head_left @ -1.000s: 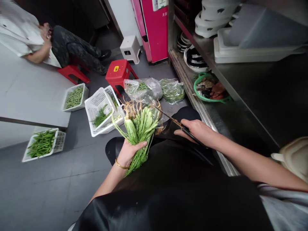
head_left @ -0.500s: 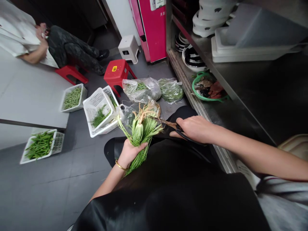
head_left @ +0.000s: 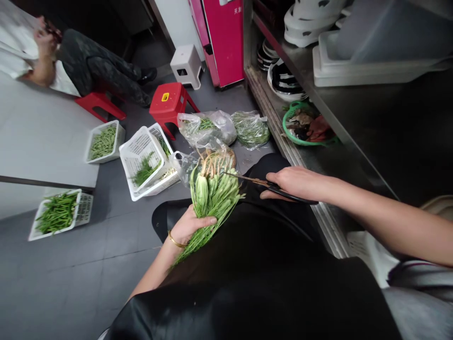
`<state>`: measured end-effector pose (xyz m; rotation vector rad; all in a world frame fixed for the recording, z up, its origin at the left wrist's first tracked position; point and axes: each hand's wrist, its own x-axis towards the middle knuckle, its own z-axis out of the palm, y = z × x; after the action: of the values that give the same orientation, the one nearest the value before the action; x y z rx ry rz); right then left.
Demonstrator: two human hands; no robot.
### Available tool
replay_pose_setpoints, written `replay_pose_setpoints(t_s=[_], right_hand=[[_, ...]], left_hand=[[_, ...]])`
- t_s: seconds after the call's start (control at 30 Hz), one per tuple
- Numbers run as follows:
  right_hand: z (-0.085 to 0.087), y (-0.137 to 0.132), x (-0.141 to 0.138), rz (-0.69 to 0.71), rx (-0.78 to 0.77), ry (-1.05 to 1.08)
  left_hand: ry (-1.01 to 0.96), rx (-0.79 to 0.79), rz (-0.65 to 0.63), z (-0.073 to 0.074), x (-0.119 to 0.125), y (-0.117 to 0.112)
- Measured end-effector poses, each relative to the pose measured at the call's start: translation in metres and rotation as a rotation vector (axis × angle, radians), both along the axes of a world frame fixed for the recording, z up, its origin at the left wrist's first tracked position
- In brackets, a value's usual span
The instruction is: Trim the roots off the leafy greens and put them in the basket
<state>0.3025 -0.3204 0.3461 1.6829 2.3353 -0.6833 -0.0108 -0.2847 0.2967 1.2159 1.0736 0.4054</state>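
My left hand point(head_left: 193, 224) is wrapped round a bunch of leafy green herbs point(head_left: 215, 198), held above my lap. Its pale orange roots point away from me and the thin stems trail down past my wrist. In my right hand point(head_left: 288, 182) is a pair of scissors point(head_left: 260, 181) with black handles and rusty brown blades. The blade tips reach the right side of the bunch, just below the roots; whether they touch it I cannot tell. Beyond the roots lies a clear plastic bag point(head_left: 182, 165), partly hidden by the bunch.
White baskets of greens point(head_left: 141, 137), green beans point(head_left: 115, 153) and green peppers point(head_left: 85, 208) stand on the floor to the left. Bagged greens point(head_left: 249, 132) lie ahead, near a red stool point(head_left: 166, 104). A metal shelf point(head_left: 354, 134) borders my right. A seated person point(head_left: 46, 56) is at upper left.
The bunch has turned so its roots line up and its stems spread to the right. The scissors have shifted slightly right, still pointing at the bunch. The seated person's hands have risen.
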Motion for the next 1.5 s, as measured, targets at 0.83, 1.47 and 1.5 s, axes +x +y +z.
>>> replay_pose_setpoints(t_s=[0.83,1.47,1.5], right_hand=[[0.008,-0.008,-0.023,-0.05,-0.033,-0.062],[-0.002,-0.019,-0.028,-0.066,0.013,-0.083],[0.0,-0.02,-0.027,-0.068,0.003,-0.087]], left_hand=[[0.059,-0.007,0.014,-0.002,0.006,-0.004],[0.041,0.026,0.059,-0.003,0.008,-0.006],[0.042,0.027,0.051,-0.003,0.008,-0.007]])
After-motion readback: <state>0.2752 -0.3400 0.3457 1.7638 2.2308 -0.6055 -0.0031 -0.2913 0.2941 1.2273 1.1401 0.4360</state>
